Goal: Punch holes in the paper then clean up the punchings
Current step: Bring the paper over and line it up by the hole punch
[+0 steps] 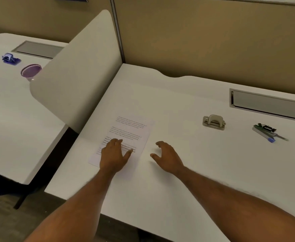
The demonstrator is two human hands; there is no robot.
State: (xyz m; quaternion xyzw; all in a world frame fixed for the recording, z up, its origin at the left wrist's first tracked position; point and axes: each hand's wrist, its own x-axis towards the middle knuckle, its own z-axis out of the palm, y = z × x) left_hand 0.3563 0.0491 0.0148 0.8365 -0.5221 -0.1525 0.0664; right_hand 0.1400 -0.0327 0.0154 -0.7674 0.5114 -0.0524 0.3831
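A printed sheet of paper (131,130) lies flat on the white desk (186,168), left of centre. My left hand (114,154) rests palm down on the sheet's near half, fingers spread. My right hand (166,156) hovers just right of the paper's edge, fingers curled apart, holding nothing. A metal hole punch (214,122) stands on the desk farther back and to the right, well clear of both hands.
A small cluster of pens and a clip (267,132) lies at the right. A recessed cable tray (269,103) runs along the back. A rounded divider panel (76,74) separates a neighbouring desk with a purple bowl (31,70) and a blue punch (11,58).
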